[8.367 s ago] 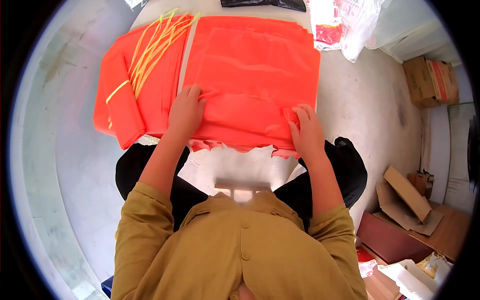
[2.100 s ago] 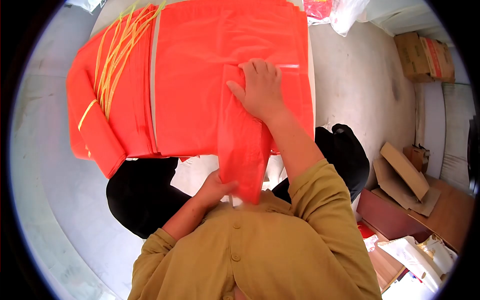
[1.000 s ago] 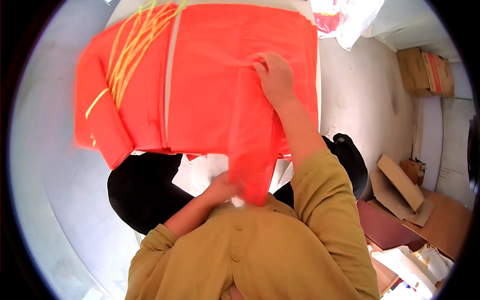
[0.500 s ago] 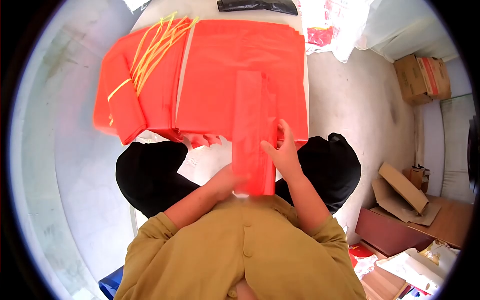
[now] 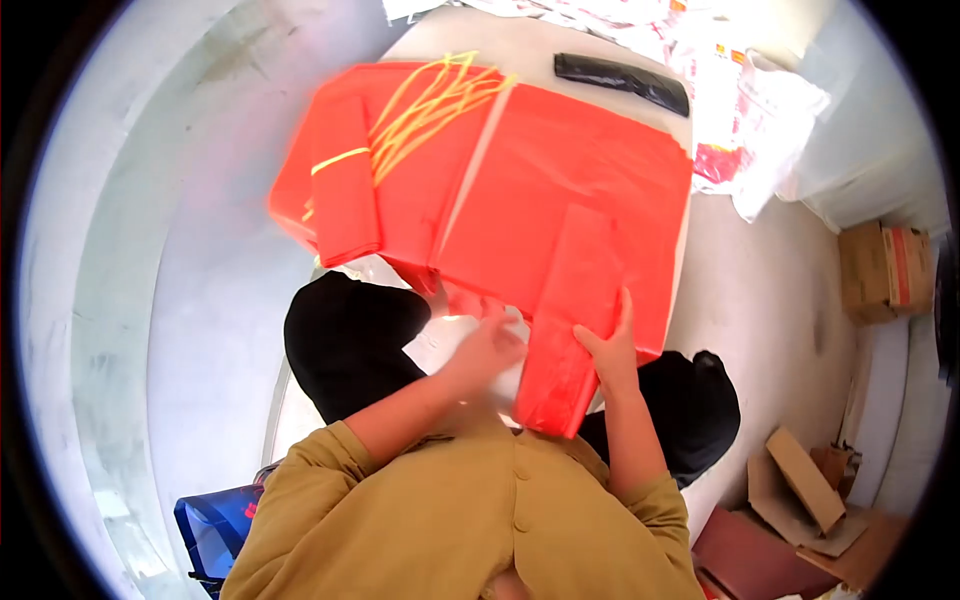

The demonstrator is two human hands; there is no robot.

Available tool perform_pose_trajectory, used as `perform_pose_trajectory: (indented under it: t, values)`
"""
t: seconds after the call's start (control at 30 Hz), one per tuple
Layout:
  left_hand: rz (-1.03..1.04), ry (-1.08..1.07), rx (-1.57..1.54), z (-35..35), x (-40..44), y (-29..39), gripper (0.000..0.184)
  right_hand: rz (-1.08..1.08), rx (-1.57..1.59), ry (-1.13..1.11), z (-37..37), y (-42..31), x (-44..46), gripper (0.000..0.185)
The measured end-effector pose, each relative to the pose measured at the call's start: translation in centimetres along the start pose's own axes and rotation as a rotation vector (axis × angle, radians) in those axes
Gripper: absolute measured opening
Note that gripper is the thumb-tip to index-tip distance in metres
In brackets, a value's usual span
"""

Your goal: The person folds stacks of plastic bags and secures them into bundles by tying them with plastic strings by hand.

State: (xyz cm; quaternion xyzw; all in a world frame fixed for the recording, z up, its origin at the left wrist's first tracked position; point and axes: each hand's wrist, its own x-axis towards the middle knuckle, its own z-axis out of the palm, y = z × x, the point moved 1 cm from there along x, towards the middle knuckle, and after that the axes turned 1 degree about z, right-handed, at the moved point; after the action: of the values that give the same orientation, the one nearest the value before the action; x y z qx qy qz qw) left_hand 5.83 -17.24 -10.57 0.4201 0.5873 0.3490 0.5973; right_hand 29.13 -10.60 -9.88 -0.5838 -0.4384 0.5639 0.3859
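A long folded bundle of red plastic bags (image 5: 570, 310) lies slanted from the red stack down toward my lap. My right hand (image 5: 612, 350) grips its right edge, thumb on top and fingers along the side. Left of the bundle, my left hand (image 5: 487, 352) is slightly blurred, its fingers loosely bent and apart, with nothing seen in them. Under the bundle's upper end is a wide stack of flat red bags (image 5: 610, 150). On another red pile (image 5: 425, 200) at the left rests a folded red bundle (image 5: 345, 190) with a yellow tie around it.
Loose yellow ties (image 5: 430, 115) lie on the left pile. A black rolled bag (image 5: 622, 84) rests on the pale table (image 5: 520, 38) behind the stack. White printed bags (image 5: 745, 120) are at the back right. Cardboard boxes (image 5: 885, 272) stand on the right, and a blue bag (image 5: 215, 525) at lower left.
My view has turned, so the scene sits tilted and further right. My left hand has come off the bundle's lower end and moved up to its left. The right hand still holds the bundle.
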Motion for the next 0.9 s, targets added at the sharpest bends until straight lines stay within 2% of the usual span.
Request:
perform_pose_trajectory:
  t: [0.07, 0.1, 0.13, 0.17, 0.23, 0.33, 0.43, 0.6, 0.63, 0.73, 0.83, 0.9]
  values:
    - [0.205, 0.178, 0.266, -3.8, 3.0, 1.1, 0.043, 0.000, 0.033, 0.002, 0.2, -0.8, -0.2, 0.103]
    - [0.120, 0.250, 0.256, -5.4, 3.1, 5.2, 0.043, 0.001, 0.049, 0.007, 0.1, -1.0, -0.2, 0.103]
    - [0.502, 0.473, 0.624, -7.5, 5.1, 4.6, 0.046, -0.022, 0.017, 0.000, -0.2, -0.7, -0.1, 0.103]
    - [0.570, 0.510, 0.662, -9.7, 7.1, 4.9, 0.049, -0.044, -0.014, -0.005, -0.6, 0.0, 0.1, 0.103]
    - [0.586, 0.670, 0.916, -13.3, 10.6, 6.0, 0.050, -0.064, -0.036, -0.016, -0.7, -0.1, 0.0, 0.103]
    - [0.454, 0.694, 1.221, -18.1, 15.3, 6.9, 0.050, -0.063, 0.005, -0.033, -0.5, -1.2, -0.5, 0.103]
    - [0.292, 0.753, 1.218, -20.3, 18.3, 6.2, 0.043, -0.065, 0.068, -0.040, -0.9, -1.0, -0.4, 0.103]
    - [0.226, 0.711, 1.180, -21.3, 18.1, 7.6, 0.031, -0.004, 0.234, -0.039, -0.8, -2.1, -0.4, 0.105]
    - [0.208, 0.686, 1.181, -21.2, 17.8, 7.7, 0.029, 0.046, 0.259, -0.017, -0.6, -2.3, -0.3, 0.100]
    - [0.303, 0.808, 1.038, -19.9, 16.8, 7.7, 0.019, 0.176, 0.363, 0.007, -0.5, -2.6, 0.4, 0.088]
    - [0.366, 0.661, 0.601, -15.5, 14.2, 8.7, 0.016, 0.253, 0.520, -0.050, -0.7, -2.5, 0.9, 0.075]
    - [0.350, 0.455, 0.468, -12.8, 13.6, 8.1, 0.021, 0.270, 0.611, -0.084, -0.6, -2.7, 0.9, 0.069]
